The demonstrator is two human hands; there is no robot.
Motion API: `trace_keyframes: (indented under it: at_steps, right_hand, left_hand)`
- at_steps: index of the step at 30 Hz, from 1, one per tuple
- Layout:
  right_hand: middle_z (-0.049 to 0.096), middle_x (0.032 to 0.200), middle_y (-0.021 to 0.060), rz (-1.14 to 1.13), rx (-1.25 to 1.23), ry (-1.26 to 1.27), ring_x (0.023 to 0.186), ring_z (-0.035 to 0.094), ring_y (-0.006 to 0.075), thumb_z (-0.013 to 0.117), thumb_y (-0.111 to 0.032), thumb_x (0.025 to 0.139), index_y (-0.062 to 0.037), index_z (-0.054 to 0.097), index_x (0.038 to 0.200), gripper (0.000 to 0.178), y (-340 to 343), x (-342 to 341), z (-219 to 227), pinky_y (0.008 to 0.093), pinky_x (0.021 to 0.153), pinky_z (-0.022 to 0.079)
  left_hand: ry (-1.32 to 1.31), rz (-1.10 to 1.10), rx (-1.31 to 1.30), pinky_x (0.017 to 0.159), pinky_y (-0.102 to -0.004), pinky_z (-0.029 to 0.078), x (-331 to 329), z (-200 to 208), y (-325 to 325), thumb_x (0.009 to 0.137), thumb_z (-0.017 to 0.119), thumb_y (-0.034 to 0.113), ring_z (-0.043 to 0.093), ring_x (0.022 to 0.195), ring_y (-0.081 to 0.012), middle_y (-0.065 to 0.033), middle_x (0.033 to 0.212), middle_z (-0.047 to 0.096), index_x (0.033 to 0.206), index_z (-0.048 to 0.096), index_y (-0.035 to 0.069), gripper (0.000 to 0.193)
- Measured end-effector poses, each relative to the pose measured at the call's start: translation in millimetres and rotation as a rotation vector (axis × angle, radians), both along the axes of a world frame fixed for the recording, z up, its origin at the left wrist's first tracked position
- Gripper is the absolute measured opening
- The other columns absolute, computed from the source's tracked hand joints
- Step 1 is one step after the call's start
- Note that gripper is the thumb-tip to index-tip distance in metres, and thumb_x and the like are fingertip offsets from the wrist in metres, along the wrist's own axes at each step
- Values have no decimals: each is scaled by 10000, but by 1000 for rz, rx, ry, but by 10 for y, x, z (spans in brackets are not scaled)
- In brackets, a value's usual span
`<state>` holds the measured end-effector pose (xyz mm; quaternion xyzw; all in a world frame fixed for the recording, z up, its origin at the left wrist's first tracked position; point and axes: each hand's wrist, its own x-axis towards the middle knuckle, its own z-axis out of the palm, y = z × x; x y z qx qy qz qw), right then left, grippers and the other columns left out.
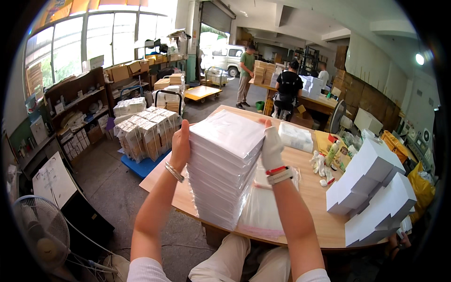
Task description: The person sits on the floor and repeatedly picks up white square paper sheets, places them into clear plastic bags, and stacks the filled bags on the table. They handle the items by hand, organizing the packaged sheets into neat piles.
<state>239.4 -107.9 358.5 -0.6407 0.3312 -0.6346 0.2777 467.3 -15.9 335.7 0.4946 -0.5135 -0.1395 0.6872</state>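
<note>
From my remote post I log: film-wrapped stack upright at the table's near left edge. Left hand and gloved right hand open, palms against the stack's upper sides. White paper blocks on the table's right end.

No readable text, labels or numbers; faint marks on white board near 9 o'clock, illegible.

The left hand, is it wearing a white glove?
No, the left hand against the wrapped stack is bare; only the right hand is gloved.
</note>
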Motion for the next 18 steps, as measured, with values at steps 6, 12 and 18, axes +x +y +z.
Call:
trace_keyframes:
  at_steps: [6, 12, 18]
  right_hand:
    - [557, 746, 84, 88, 154, -159, 737, 482, 128, 443, -363, 882, -5, 585, 851, 387, -223, 157, -142, 260, 743, 377]
    - [586, 898, 73, 170, 207, -183, 783, 519, 159, 380, -388, 915, -40, 575, 993, 406, -144, 42, -217, 254, 731, 406]
    - [512, 891, 46, 544, 542, -386, 854, 505, 135, 447, -228, 904, -50, 489, 1070, 246, -75, -747, -2203, 265, 754, 434]
  left_hand:
    - [-96, 223, -248, 777, -284, 422, -142, 15, 45, 931, 223, 520, 584, 834, -184, -141, 856, 645, 922, 623, -63, 707]
    - [136, 117, -139, 980, -445, 262, 44, -166, 71, 876, 124, 632, 396, 1195, -267, -115, 1329, 404, 1283, 393, 50, 760]
    - [858, 144, 184, 1064, -481, 56, -373, -2138, 687, 918, 249, 513, 173, 1333, -231, -58, 1477, 120, 1400, 179, 96, 641]
